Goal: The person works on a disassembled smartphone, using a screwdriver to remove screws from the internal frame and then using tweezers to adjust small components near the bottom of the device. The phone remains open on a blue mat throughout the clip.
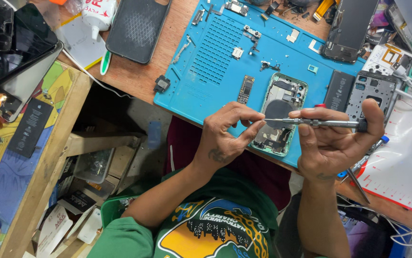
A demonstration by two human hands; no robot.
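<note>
Blue work mat (215, 57) covered the wooden bench (134, 76), upper centre. Right hand (332, 141) clamped a screwdriver (320, 123); left hand (227, 134) fingertips pinched together at its tip, over opened phone (282, 112).

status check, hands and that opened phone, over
Right hand grips screwdriver. Left hand pinches at its tip. Both over opened phone. Nothing in the way.

A slim silver metal precision screwdriver (323, 123) with a black end cap is held level, its tip pointing left above an opened green-framed phone housing (282, 114) laid flat on a blue mat.
</note>
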